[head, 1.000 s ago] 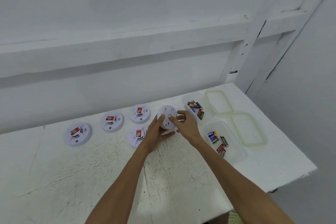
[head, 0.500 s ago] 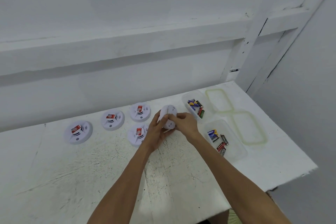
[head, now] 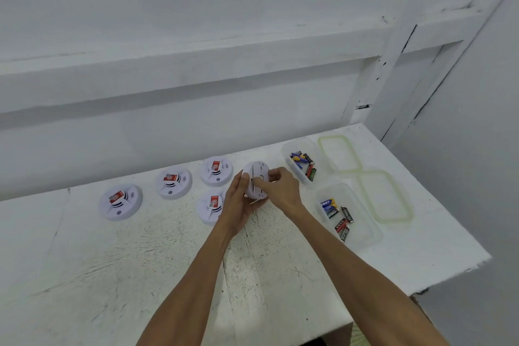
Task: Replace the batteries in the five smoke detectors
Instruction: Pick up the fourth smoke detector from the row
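White painted wall (head: 196, 22) with a ledge along it, running behind the whole set-up.

White table (head: 140, 275), top scuffed and scratched, pushed against the wall; right-hand corner edge ragged.

Right end of table: two clear plastic tubs, the far tub (head: 289, 149) near the wall and the near tub (head: 368, 236) closer to the person. Just right of them lie two lids with pale green rims, the far lid (head: 340, 153) and the near lid (head: 384, 196), both flat on the table and nearly touching each other.

Four white round smoke detectors lie flat, each with a red-and-white tag on top: leftmost detector (head: 120, 202), second detector (head: 174, 181), third detector (head: 216, 171), and a front detector (head: 210, 206) just below the third, its right edge hidden by the person's wrist.

The fifth, the held detector (head: 256, 181), is off the table, tipped up on edge between the third detector and the far tub, plain back side facing the person.

Left hand (head: 238, 205) cups it from the left and below, thumb along the rim, gripping. Right hand (head: 280, 191) grips the right edge, fingers curled onto the back face.

Loose batteries (head: 303, 163) are heaped in the far tub, blue, yellow, black, red and green. More batteries (head: 338, 218) are scattered in the near tub.
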`<state>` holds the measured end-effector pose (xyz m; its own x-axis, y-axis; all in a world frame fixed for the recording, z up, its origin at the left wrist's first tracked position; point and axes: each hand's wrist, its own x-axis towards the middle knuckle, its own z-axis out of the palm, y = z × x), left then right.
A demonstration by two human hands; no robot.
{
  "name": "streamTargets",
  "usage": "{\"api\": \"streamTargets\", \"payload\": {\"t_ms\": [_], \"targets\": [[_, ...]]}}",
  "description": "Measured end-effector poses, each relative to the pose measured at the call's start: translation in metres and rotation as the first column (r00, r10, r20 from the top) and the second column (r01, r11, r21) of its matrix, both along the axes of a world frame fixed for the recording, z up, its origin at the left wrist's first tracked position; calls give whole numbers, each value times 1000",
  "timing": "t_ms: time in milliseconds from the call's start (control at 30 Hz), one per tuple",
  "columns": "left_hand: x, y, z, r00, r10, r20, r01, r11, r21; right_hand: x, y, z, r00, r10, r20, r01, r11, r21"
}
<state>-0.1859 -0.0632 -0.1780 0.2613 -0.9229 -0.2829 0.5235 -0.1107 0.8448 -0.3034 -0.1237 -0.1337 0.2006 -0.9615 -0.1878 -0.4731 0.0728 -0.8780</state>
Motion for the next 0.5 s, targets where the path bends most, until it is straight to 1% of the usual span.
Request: {"api": "streamTargets", "payload": {"t_ms": [200,333,400,500], "targets": [[3,1,0,1000,-18,5,18,1000,14,-8,1,-6,998,65,20,-64,997,-47],[6,1,1,997,-75,36,74,997,33,-19,3,-9,995,98,-14,-99,992,-77],[6,0,4,995,-90,39,87,995,57,-23,5,-11,996,90,-29,-92,992,-86],[7,-3,5,996,-93,-7,93,993,70,-23,7,-13,998,65,-27,-67,994,-84]]}}
